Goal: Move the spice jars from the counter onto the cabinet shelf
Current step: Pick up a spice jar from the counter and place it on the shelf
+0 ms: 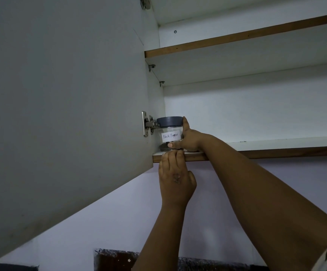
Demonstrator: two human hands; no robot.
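Observation:
A clear glass spice jar (170, 133) with a dark grey lid and a white label reading "Black Pepper" stands upright at the far left end of the lowest cabinet shelf (276, 148), close to the door hinge. My right hand (190, 140) wraps around the jar's right side, thumb across its lower front. My left hand (175, 177) reaches up from below; its fingertips touch the shelf's front edge right under the jar. Dark peppercorns show at the jar's bottom.
The open cabinet door (64, 114) fills the left of the view, its metal hinge (148, 124) just left of the jar. A second shelf (237, 38) runs above. A pale wall lies below the cabinet, with a dark object (115, 259) at the bottom edge.

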